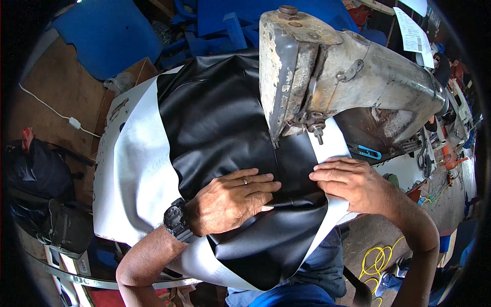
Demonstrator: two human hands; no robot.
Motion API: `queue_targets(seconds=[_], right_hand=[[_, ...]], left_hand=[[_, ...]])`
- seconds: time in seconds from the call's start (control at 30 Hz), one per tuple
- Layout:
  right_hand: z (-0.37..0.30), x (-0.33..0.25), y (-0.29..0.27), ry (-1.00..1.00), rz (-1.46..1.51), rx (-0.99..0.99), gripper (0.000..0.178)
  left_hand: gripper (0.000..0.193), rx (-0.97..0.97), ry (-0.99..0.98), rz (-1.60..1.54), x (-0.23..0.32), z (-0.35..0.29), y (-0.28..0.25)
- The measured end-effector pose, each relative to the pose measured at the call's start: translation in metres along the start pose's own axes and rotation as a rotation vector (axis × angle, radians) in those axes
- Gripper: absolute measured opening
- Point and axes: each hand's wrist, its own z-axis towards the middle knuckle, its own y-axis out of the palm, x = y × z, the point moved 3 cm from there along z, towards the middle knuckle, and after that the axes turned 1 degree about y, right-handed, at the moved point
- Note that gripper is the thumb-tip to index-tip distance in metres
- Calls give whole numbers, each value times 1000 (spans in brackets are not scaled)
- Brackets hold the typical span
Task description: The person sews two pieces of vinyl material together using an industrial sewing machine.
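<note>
A large black leather-like sheet [220, 128] with a white underside drapes over the sewing table, in folds. My left hand [235, 197] lies flat on it, fingers stretched out together, left of and nearer than the needle area. A seam line runs through the sheet toward the needle bar [276, 142] of an old, paint-worn sewing machine [353, 77]. At the sheet's right edge my right hand [345, 181] is closed over the border, fingertips on the black face; its thumb is hidden. The white underside shows around that hand.
Blue thread snips [367, 151] and dark scissors [423, 158] lie right of the machine. A yellow cord [378, 261] coils on the floor at the right. Dark bags [61, 225] stand at the left, with a white cable [46, 105] above. Blue plastic pieces [107, 38] are behind.
</note>
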Motion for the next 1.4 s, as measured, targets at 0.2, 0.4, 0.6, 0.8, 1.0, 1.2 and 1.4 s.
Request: queue_targets(seconds=[0.2,0.4,0.6,0.8,1.0,1.2,1.4], right_hand=[[2,5,0,22,-1,31,21],[7,12,0,28,5,13,24],[9,21,0,29,3,24,26],[12,27,2,41,12,33,28],[18,35,1,53,-8,42,28],[27,44,-1,48,13,58,31],[30,44,-2,92,17,58,34]], left_hand=[[21,-17,-17,-5,-6,4,-1],[23,2,-54,3,-11,5,0],[23,17,-49,23,-17,9,0],[22,20,-64,17,-24,12,-3],[24,14,-34,33,-35,15,-7],[24,18,-49,86,-47,19,-10],[24,57,-30,118,-55,23,-10]])
